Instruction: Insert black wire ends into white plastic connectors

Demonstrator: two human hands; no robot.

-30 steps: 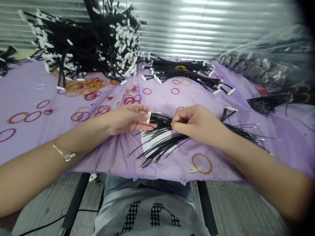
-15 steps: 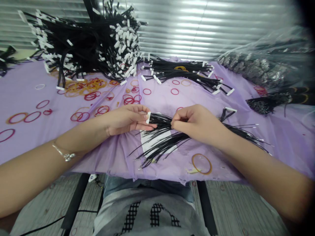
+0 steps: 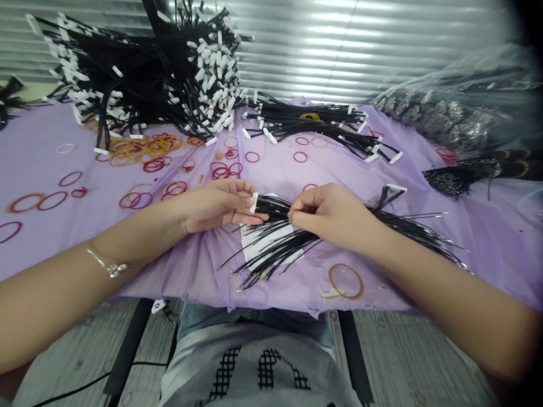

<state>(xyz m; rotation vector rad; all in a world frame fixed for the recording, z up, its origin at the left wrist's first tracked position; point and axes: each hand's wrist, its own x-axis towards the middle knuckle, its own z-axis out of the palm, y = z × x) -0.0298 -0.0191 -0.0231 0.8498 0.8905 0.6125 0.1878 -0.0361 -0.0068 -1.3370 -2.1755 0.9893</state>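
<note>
Between the fingers of my left hand (image 3: 227,206) is a white connector (image 3: 254,203) with thin black wires running out to the right. My right hand (image 3: 320,209) pinches the wires a short way along, thumb against forefinger; what exactly lies in the pinch is partly hidden. Below both hands, loose black wires (image 3: 280,251) with tiny metal ends fan out over a white sheet (image 3: 258,244). More wires (image 3: 407,229) spread out beyond my right hand, near another white connector (image 3: 394,187).
A tall heap of black cables (image 3: 139,73) with white connectors stands at the back left. Bundled cables (image 3: 309,121) lie at the back middle. Red and yellow rubber bands (image 3: 156,147) are scattered on the purple cloth (image 3: 199,271). A clear plastic bag (image 3: 449,113) sits at the back right.
My right hand has shifted slightly left along the wires, closer to my left hand. The left hand keeps its hold on the connector.
</note>
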